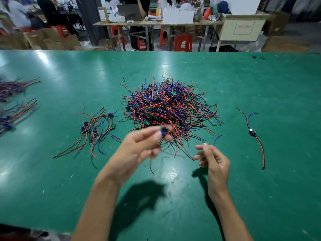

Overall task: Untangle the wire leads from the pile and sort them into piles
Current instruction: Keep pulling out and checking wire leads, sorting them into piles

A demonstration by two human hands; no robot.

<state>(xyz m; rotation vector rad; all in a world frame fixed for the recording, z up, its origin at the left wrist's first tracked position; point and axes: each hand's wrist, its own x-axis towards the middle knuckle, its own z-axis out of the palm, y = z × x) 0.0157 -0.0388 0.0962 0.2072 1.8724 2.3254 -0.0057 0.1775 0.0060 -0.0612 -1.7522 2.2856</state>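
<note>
A big tangled pile of red, blue and black wire leads (169, 106) with small green boards lies in the middle of the green table (69, 188). My left hand (137, 148) is raised in front of the pile's near edge, blurred, its fingertips pinching a small blue and black module (163, 131) whose red and black wires trail down under the hand. My right hand (214, 162) hovers lower right with fingers loosely curled; a thin blue wire end (217, 139) rises just above its fingertips, and I cannot tell whether it is pinched.
A small sorted group of leads (94, 131) lies left of the pile. One single lead (252, 133) lies alone at the right. More bundled leads (15, 100) sit at the far left edge. Beyond the table's far edge are people, red stools and cluttered tables.
</note>
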